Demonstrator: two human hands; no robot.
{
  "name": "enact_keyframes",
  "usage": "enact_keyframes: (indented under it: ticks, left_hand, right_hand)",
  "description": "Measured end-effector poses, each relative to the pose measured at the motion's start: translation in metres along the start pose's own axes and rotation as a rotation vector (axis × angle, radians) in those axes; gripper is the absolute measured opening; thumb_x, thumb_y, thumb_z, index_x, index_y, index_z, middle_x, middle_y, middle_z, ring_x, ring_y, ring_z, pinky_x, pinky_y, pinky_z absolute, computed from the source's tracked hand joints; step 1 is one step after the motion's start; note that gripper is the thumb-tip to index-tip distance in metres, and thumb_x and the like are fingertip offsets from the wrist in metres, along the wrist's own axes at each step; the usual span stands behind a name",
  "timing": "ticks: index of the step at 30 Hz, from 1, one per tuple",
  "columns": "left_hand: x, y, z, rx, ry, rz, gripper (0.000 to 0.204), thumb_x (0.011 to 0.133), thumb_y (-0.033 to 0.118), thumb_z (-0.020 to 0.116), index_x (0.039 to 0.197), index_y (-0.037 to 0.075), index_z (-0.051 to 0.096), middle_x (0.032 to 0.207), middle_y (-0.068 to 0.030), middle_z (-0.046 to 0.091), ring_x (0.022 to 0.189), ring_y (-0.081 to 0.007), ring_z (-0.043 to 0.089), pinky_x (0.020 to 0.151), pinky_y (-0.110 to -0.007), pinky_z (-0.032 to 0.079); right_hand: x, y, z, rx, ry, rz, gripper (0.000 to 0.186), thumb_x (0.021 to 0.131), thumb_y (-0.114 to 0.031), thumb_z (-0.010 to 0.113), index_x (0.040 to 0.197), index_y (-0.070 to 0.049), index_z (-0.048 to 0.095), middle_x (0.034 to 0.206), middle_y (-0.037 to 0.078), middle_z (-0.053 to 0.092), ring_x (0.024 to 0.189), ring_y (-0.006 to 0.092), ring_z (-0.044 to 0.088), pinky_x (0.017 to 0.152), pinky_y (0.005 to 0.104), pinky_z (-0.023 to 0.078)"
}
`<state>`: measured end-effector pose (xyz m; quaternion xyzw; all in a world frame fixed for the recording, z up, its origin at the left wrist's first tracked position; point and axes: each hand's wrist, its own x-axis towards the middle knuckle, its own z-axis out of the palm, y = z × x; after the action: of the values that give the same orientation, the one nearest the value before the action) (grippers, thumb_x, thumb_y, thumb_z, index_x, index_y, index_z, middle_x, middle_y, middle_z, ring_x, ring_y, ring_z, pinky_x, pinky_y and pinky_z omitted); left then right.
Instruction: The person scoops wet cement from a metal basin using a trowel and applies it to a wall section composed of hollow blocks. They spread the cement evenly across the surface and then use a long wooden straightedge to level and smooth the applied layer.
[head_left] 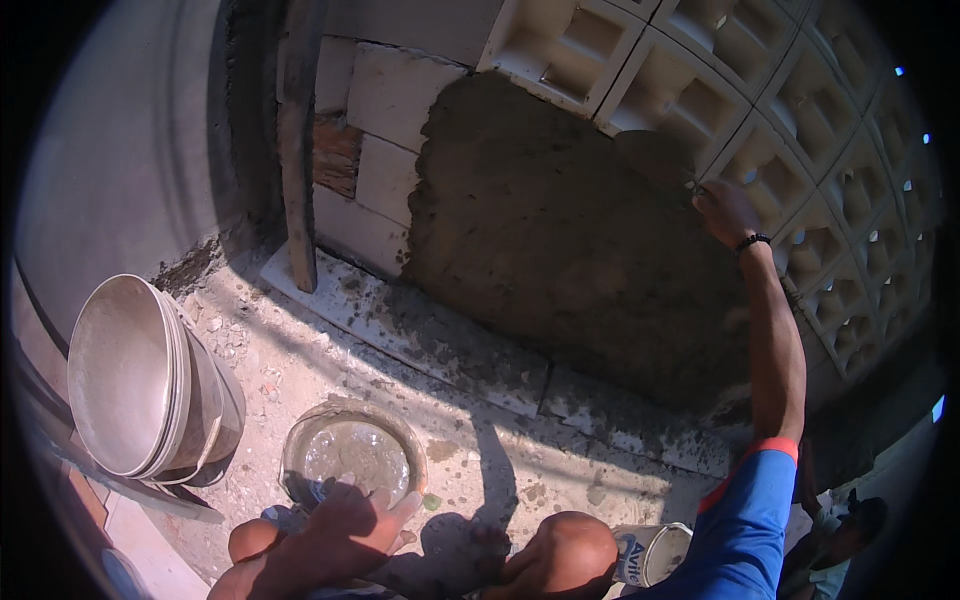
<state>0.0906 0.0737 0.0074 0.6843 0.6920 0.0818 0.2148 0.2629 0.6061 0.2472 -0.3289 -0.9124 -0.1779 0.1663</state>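
Note:
My right hand is raised to the wall and closed around the handle of a trowel. The trowel's blade, blurred, lies at the upper edge of a broad patch of wet mortar, just below the pale ventilation blocks. Down by my knees, my left hand is held with its fingers apart and nothing visible in it. Just beyond those fingers stands a round tub with wet, shiny mix inside; whether the hand touches its rim I cannot tell.
Two stacked buckets lean at the left. A wooden batten stands against bare white blocks. Mortar splashes cover the ledge at the wall's foot. A small pail sits beside my right knee; another person is at lower right.

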Motion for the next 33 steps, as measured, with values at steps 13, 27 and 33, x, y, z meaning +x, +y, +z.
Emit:
enact_keyframes:
  ticks: [13, 27, 33]
  left_hand:
    - [-0.001, -0.002, -0.011, 0.006, -0.140, -0.001, 0.051, 0.092, 0.031, 0.060, 0.139, 0.011, 0.052, 0.113, -0.0211, 0.066, 0.099, -0.0400, 0.066, 0.091, -0.047, 0.049]
    - [0.011, -0.012, -0.004, -0.016, -0.126, 0.003, 0.051, 0.093, 0.034, 0.059, 0.139, 0.013, 0.053, 0.113, -0.0172, 0.067, 0.102, -0.0371, 0.066, 0.097, -0.044, 0.047]
    - [0.016, -0.010, -0.016, -0.118, -0.135, -0.031, 0.051, 0.093, 0.035, 0.059, 0.139, 0.013, 0.053, 0.113, -0.0158, 0.067, 0.102, -0.0358, 0.066, 0.098, -0.043, 0.046]
  right_hand:
    - [-0.061, -0.082, 0.060, 0.387, -0.026, 0.163, 0.031, 0.093, -0.030, 0.059, 0.097, 0.000, 0.064, 0.092, 0.025, 0.069, 0.094, 0.0432, 0.066, 0.082, 0.0509, 0.051]
    - [-0.118, 0.068, 0.104, 0.294, 0.241, 0.310, 0.033, 0.091, -0.031, 0.064, 0.111, -0.005, 0.069, 0.090, 0.016, 0.072, 0.084, 0.0341, 0.069, 0.076, 0.0426, 0.053]
    - [-0.155, 0.071, 0.145, 0.956, 0.255, 0.531, 0.023, 0.096, -0.023, 0.060, 0.101, -0.002, 0.068, 0.070, 0.000, 0.056, 0.062, 0.0076, 0.055, 0.054, 0.0280, 0.044]
